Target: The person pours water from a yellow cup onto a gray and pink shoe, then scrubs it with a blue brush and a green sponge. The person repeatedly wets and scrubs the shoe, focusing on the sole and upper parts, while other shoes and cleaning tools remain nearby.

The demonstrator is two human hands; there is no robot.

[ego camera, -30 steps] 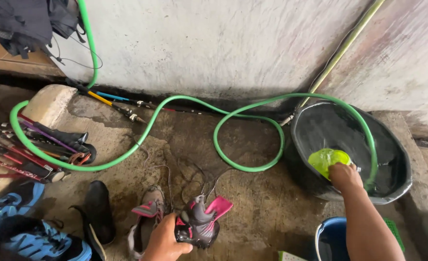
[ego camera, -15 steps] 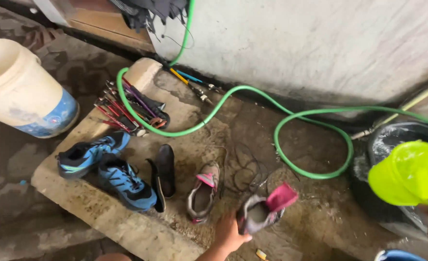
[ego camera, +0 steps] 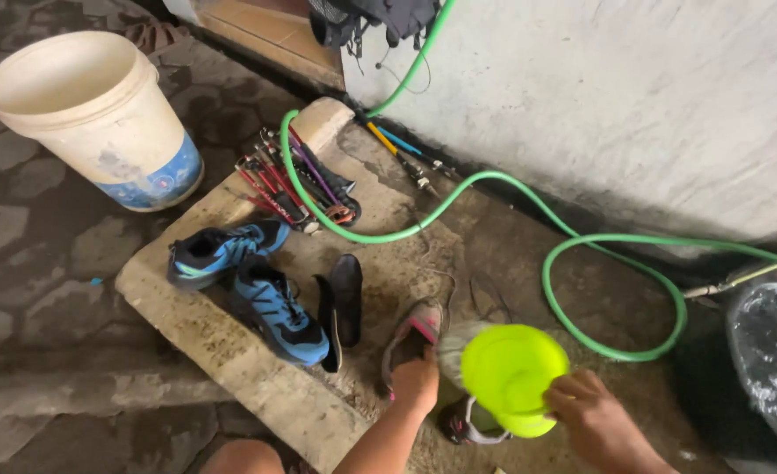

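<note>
Left hand [ego camera: 417, 384]: forearm rises from the bottom edge, hand laid palm-down, fingers closed around the heel of a worn grey shoe with pink lining [ego camera: 410, 338]. The shoe lies on the concrete slab [ego camera: 230, 338], toe pointing away from the person.

Right hand [ego camera: 592, 414]: enters from the lower right, fingers curled tight on the rim of a round lime-green plastic scoop [ego camera: 513, 373]. The scoop is tilted, its open face turned toward the camera, held just beside the grey shoe and over a second grey-and-pink shoe [ego camera: 463, 426], which it largely hides.

On the slab, left of the held shoe: two dark insoles [ego camera: 343, 303] lying side by side; a pair of blue-and-black running shoes [ego camera: 248, 281], one touching the other.

Far end of the slab: a bundle of red, purple and black hand tools [ego camera: 296, 180].

Green garden hose [ego camera: 582, 263]: runs down from the wall, curves around the tools, loops on the wet ground near the scoop.

Upper left, on the paving: cream plastic bucket with a blue band [ego camera: 90, 114], upright.

Right edge: dark tub holding water [ego camera: 775, 360], partly out of view.
</note>
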